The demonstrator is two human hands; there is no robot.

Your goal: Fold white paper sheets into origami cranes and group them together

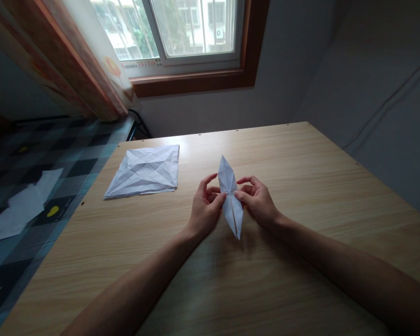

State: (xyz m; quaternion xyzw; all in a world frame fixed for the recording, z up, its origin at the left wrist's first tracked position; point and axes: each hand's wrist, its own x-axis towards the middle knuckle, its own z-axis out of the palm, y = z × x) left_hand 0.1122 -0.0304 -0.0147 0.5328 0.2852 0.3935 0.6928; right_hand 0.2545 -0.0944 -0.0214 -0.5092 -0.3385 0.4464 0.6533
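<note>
Folded paper [227, 176], white and slim with two pointed ends, is held over the middle of the wooden table [318, 280], one tip toward the table's far edge and the other toward its near edge. That table is pale and grained, with small dark holes along its rim. Left of the table spreads a checked cloth [77, 139]; beyond the table's far edge are a window [196, 28] and, toward the table's far left corner, an orange-patterned curtain [91, 70]. On the table's far left part lies a stack of creased white sheets [145, 170]. Loose white paper [28, 205] rests on the cloth, left of the table. Above the table's middle, the left hand [207, 205] and right hand [261, 201] each pinch one side of the folded paper, thumbs uppermost. A narrow slit [234, 215] runs along its near half.
</note>
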